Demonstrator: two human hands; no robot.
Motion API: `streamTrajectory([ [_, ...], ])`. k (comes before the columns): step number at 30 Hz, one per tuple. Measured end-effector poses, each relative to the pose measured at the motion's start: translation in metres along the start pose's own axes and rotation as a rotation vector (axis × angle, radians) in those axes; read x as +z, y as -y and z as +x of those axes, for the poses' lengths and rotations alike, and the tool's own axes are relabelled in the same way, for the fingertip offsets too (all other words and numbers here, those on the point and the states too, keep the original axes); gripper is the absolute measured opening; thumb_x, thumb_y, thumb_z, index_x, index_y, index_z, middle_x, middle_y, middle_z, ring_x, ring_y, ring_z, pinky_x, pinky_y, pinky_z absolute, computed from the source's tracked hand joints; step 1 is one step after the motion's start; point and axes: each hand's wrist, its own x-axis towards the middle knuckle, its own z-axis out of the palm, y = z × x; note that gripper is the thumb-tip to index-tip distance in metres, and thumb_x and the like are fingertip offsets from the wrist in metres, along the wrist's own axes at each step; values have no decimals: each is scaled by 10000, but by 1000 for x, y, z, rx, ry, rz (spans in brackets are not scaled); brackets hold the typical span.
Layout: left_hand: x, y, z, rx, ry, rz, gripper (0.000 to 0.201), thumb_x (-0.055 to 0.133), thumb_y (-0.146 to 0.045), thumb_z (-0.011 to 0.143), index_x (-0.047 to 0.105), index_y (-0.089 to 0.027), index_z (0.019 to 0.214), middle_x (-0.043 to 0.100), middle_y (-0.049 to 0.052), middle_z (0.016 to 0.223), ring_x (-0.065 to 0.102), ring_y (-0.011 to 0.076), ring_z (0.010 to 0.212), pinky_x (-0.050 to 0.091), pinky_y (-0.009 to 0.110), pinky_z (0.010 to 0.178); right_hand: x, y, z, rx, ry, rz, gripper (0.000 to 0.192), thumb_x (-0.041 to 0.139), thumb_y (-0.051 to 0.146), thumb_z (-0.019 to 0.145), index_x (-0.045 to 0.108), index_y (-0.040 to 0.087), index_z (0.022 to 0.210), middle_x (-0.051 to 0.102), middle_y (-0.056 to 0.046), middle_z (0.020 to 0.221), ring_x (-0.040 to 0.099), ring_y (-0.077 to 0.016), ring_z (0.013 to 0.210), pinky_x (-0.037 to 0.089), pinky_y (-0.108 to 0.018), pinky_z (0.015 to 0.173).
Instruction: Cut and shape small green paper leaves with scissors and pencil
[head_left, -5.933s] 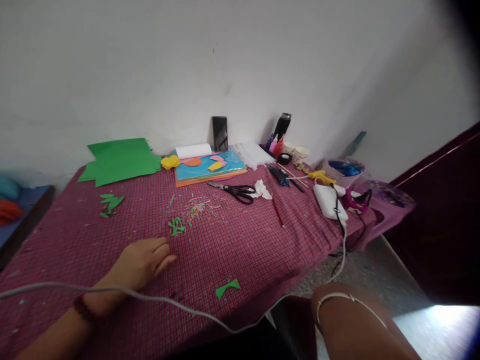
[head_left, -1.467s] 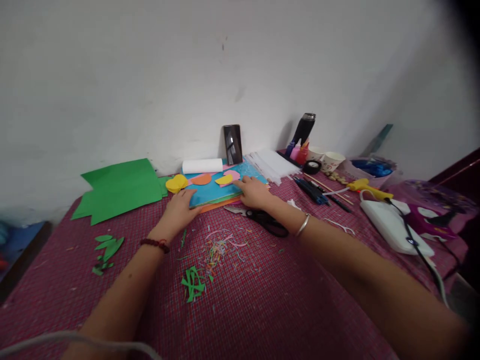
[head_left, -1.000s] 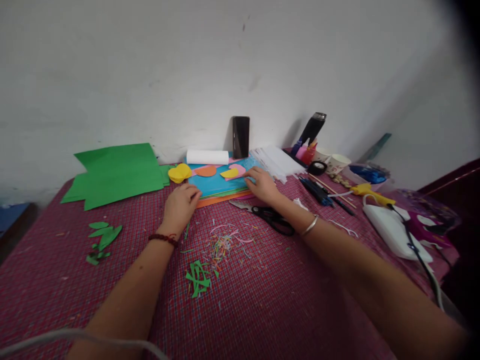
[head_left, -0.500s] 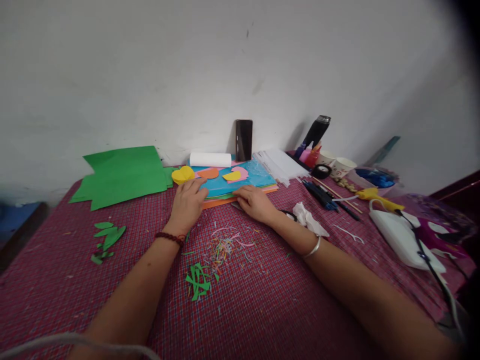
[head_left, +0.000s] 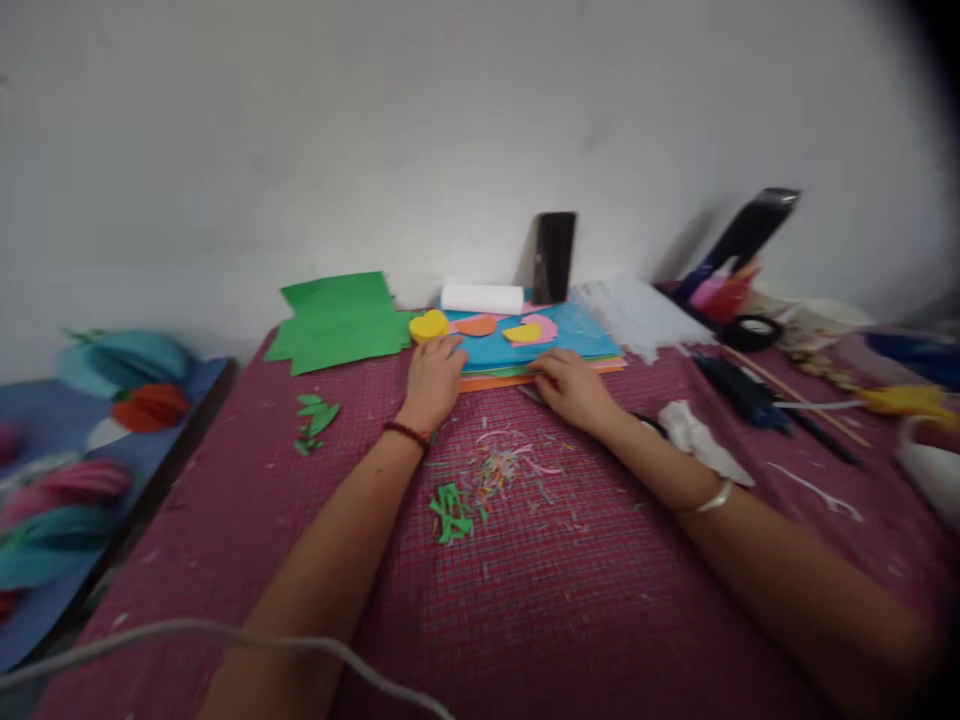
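A stack of coloured paper (head_left: 491, 352), blue on top with green and orange edges below, lies near the wall. My left hand (head_left: 435, 378) rests palm down at its left front corner, fingers stretched out beside folded yellow paper cutouts (head_left: 429, 326). At the stack's front edge, my right hand (head_left: 574, 388) has its fingers curled together; what they hold, if anything, is hidden. A thin grey tip (head_left: 531, 394) shows beneath that hand. Orange (head_left: 477, 325) and yellow (head_left: 523, 333) paper cutouts lie on the stack.
Green sheets (head_left: 341, 325), green leaf cutouts (head_left: 321, 417) and paper scraps (head_left: 495, 472) lie on the checked cloth. A phone (head_left: 555, 258) leans on the wall behind a white roll (head_left: 481, 298). Crumpled tissue (head_left: 701, 440) and pens (head_left: 742, 390) lie right. A white cord (head_left: 300, 641) crosses in front.
My view has swung left, so things appear farther right and colourful paper shapes show at the left. Both hands keep their places at the paper stack.
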Motion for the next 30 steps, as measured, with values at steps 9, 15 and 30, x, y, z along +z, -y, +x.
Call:
streamTrajectory([
  [9,3,-1,-2,-27,10,22,234,412,-134,912,623,-162,1009,599,72,1236,483,226,1140,388,355,919,6,-13,1,-89,-47,-9,228,469,194,839,673,178,941,646,-103,948,588,-258,931,476,-415,865],
  [15,2,-1,-3,-1,1,20,148,521,-181,865,633,-166,960,604,77,1200,492,230,1115,384,359,920,9,-20,1,-87,-58,-19,226,485,215,832,669,171,956,651,-105,957,590,-261,934,486,-428,864],
  [30,4,-3,-2,10,-12,94,189,443,-190,921,628,-179,959,635,76,1050,518,228,1031,398,380,879,4,-13,-1,-21,-117,11,160,495,192,800,630,203,886,590,-83,905,584,-256,896,494,-433,825],
])
